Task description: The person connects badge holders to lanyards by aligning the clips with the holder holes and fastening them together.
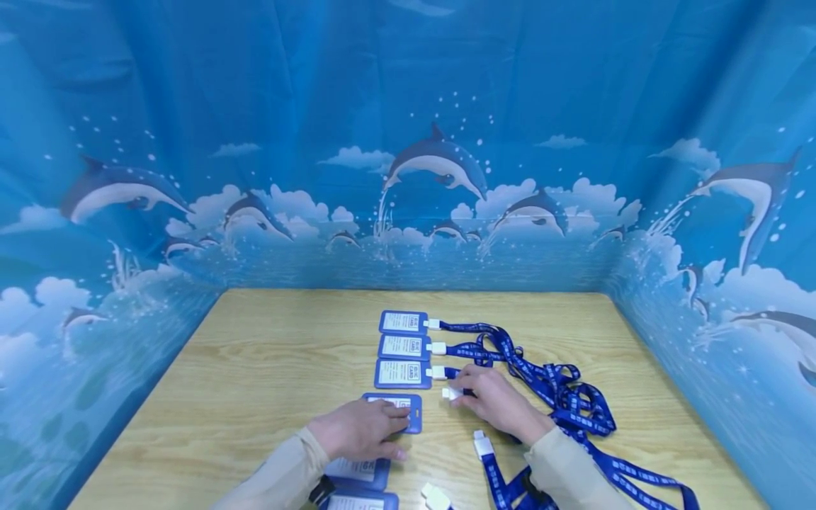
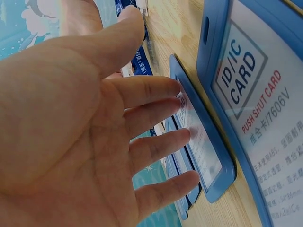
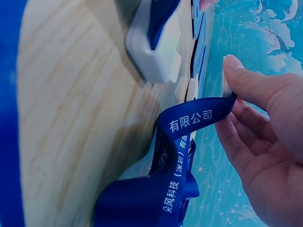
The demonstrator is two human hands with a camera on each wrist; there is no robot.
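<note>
My left hand (image 1: 360,427) has its fingers nearly straight, their tips resting on a blue ID card holder (image 1: 415,419). In the left wrist view, that card holder (image 2: 215,163) lies flat beneath the fingertips. To its right, my right hand (image 1: 496,402) pinches the white end clip (image 1: 450,394) of a blue lanyard between thumb and fingers. A gap separates this clip from the holder's slot. The lanyard strap (image 3: 191,120), printed with white characters, trails down from the pinch in the right wrist view.
Beyond my hands, several card holders lie in a column, the farthest holder (image 1: 403,322) joined to a white clip. More holders (image 1: 360,501) lie nearer me, partly under my left arm. Tangled lanyards (image 1: 576,414) spread rightward. Two loose clips, one upper (image 1: 482,444) and one lower (image 1: 436,497), lie nearby.
</note>
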